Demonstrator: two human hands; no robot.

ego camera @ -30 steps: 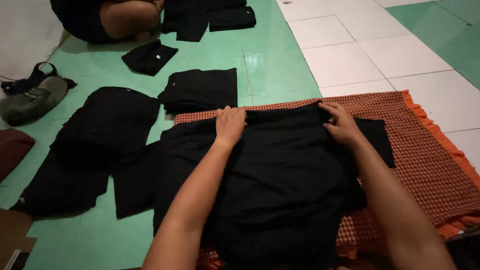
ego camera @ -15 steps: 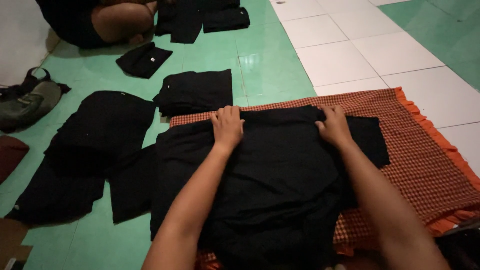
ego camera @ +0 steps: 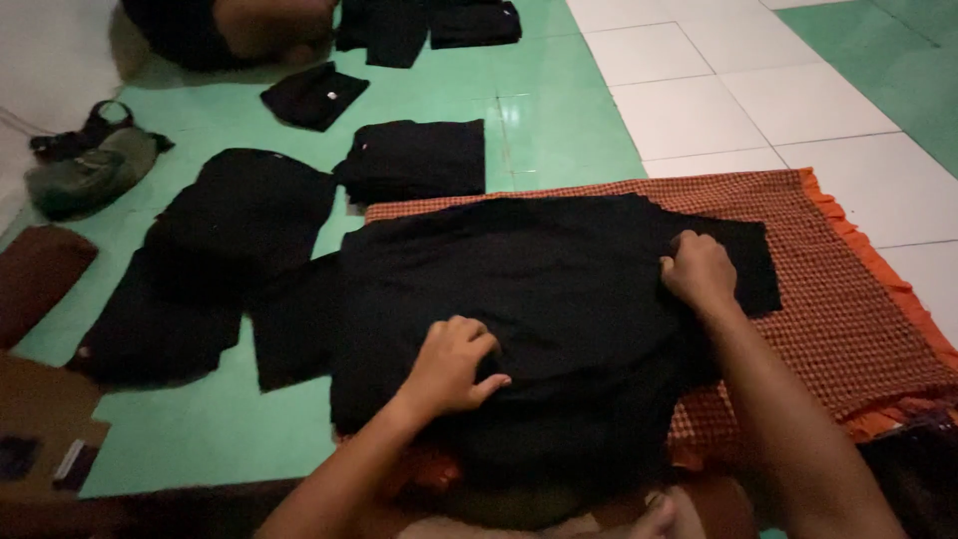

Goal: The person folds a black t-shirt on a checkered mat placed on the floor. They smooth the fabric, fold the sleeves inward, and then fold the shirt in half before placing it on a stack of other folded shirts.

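Black shirt on mat: left hand and right hand pinch it, apart; keep the fold edge straight.

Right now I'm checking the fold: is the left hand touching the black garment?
Touching. The head view shows the left hand pressed on the black garment, fingers curled into the cloth.

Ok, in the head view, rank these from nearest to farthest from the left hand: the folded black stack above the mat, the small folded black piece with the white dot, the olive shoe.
From the left hand:
1. Folded black stack, just beyond the orange checked mat, up ahead.
2. Small folded black piece, farther up and slightly left.
3. Olive shoe, far left by the wall.
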